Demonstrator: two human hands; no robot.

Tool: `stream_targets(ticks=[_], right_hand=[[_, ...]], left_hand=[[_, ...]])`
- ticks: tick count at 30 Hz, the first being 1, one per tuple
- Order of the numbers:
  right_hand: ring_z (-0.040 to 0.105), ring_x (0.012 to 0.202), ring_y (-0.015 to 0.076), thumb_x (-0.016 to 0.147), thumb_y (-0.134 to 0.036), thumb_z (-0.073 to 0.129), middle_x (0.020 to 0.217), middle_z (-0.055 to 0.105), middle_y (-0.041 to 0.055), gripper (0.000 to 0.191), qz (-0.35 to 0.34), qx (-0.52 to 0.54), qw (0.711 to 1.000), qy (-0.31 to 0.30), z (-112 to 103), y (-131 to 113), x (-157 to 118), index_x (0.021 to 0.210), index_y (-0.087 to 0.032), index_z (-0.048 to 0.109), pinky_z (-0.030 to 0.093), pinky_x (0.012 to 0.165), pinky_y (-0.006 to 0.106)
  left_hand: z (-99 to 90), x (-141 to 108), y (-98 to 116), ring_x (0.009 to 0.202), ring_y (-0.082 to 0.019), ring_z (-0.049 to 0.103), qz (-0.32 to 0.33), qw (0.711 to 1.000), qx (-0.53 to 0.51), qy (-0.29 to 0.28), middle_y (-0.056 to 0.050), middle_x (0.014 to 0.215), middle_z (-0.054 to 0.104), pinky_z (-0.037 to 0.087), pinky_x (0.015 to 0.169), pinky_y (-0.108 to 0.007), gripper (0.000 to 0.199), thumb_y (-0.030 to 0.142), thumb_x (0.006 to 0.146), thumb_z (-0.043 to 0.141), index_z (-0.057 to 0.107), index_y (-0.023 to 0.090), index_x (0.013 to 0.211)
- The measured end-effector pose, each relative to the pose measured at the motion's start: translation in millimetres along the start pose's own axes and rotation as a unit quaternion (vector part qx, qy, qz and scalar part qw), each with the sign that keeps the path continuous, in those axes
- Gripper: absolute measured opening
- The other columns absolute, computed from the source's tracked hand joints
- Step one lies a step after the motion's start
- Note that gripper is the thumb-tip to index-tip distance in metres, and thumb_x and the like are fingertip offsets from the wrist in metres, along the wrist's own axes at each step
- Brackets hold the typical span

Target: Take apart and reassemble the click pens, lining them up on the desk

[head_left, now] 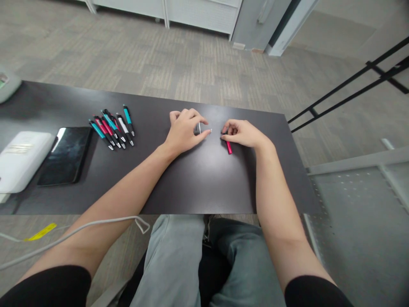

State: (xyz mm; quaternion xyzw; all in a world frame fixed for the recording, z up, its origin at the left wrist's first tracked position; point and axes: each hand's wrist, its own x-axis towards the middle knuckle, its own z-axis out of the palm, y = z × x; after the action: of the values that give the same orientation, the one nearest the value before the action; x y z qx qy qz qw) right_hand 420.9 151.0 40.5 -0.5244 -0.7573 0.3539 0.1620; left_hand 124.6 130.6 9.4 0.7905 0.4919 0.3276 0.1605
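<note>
On the dark table, the fingers of my left hand [182,131] are curled, with thumb and forefinger drawn toward each other. A small dark and silvery piece [197,128] shows between them, too small and covered to name. At the thumb's tip is a tiny pale bit. My right hand [244,133] pinches a red pen barrel [229,148] that points down toward me; its black end is partly covered by the fingers. Left of both hands lies a loose bunch of click pens [110,128] in teal, red and white with black grips.
A black tablet-like device [67,155] and a white box-shaped device [24,160] lie at the table's left. A pale rounded object [8,85] stands at the far left corner. One white cable [79,226] crosses before my left forearm. Black rails [345,81] rise beyond the right edge.
</note>
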Motion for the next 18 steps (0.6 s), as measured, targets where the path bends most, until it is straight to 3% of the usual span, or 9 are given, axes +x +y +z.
stream_targets(ticks=[5,9,14,18], right_hand=[[0.071,0.078,0.0267,0.079,-0.031,0.085,0.078,0.077,-0.0016,0.020,-0.016,-0.014,1.000,0.016,3.2,-1.1,1.2,0.093,-0.031,0.072,0.053,0.082,0.040],[0.072,0.081,0.0283,0.082,-0.029,0.078,0.080,0.079,0.0001,0.013,-0.025,-0.011,0.999,0.044,3.0,1.1,1.9,0.094,-0.031,0.073,0.054,0.085,0.041],[0.071,0.082,0.0260,0.089,-0.026,0.075,0.086,0.081,0.0018,0.006,-0.008,0.060,0.995,0.077,4.9,8.6,8.5,0.094,-0.029,0.078,0.056,0.083,0.039],[0.059,0.071,0.0197,0.090,-0.016,0.080,0.079,0.071,-0.0024,0.017,0.023,0.189,0.971,0.141,11.1,13.0,16.8,0.093,-0.030,0.071,0.052,0.074,0.033]], left_hand=[[18.3,9.4,12.9,0.149,-0.048,0.068,-0.003,0.998,0.039,-0.039,-0.014,0.140,0.089,0.038,0.134,-0.073,0.013,0.040,0.108,0.102,0.094,0.032,0.115],[18.0,14.6,13.0,0.147,-0.046,0.074,0.009,0.998,0.053,-0.030,-0.012,0.135,0.094,0.040,0.134,-0.072,0.008,0.030,0.113,0.095,0.091,0.029,0.107],[-5.5,13.6,-24.2,0.125,-0.036,0.084,0.037,0.998,0.024,0.052,-0.007,0.127,0.096,0.044,0.131,-0.063,0.010,0.026,0.119,0.083,0.091,0.031,0.122],[-11.5,19.3,-57.5,0.120,-0.034,0.085,0.025,0.993,-0.012,0.115,-0.006,0.125,0.095,0.049,0.125,-0.057,0.018,0.023,0.119,0.081,0.093,0.031,0.129]])
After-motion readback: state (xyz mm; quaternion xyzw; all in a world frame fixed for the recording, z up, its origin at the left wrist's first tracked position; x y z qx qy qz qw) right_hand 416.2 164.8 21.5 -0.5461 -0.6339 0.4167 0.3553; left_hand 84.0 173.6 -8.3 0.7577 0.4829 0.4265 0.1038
